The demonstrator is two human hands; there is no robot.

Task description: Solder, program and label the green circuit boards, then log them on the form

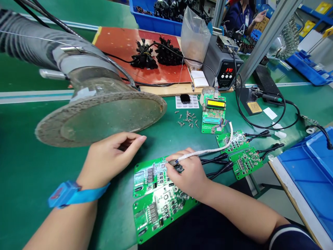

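Green circuit board (pixel 152 177), glossy, dotted with parts, flat on the worktop (pixel 117 211). Right hand (pixel 191 175): grip closed around a white-cabled plug (pixel 173 162) over the board. Left hand (pixel 110 154): fingers curled, grip's contents hidden. Soldering station (pixel 220 64): red "370", "LEAD FREE".

There are four green circuit boards (pixel 168 205) besides one yellow-screened board (pixel 213 113), two black cable bundles (pixel 144 57) on one red mat (pixel 114 41), one soldering station (pixel 227 74), one blue wristband (pixel 91 195), and screws (pixel 191 125) too jumbled to count.

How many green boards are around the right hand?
5: front pair, partly covered by the right hand; right pair; yellow-screened board beyond. Others could be hidden.
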